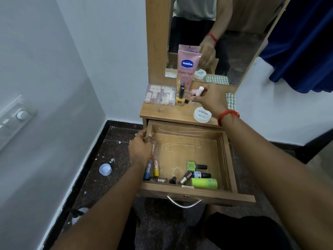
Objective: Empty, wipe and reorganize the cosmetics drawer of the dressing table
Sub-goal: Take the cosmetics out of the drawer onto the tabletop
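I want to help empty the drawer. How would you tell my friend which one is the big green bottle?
Look in the open wooden drawer under the mirror. Along its front wall, right of middle, a lime-green bottle lies on its side. It is the biggest thing there, with no black cap like the little nail polishes.

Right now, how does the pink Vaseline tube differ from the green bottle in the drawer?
The Vaseline tube is pink and stands upright on the tabletop. The green bottle lies on its side in the drawer, near the front wall. The tube looks clearly bigger and is flat at its top end, while the bottle is a round cylinder. Both are cosmetics containers.
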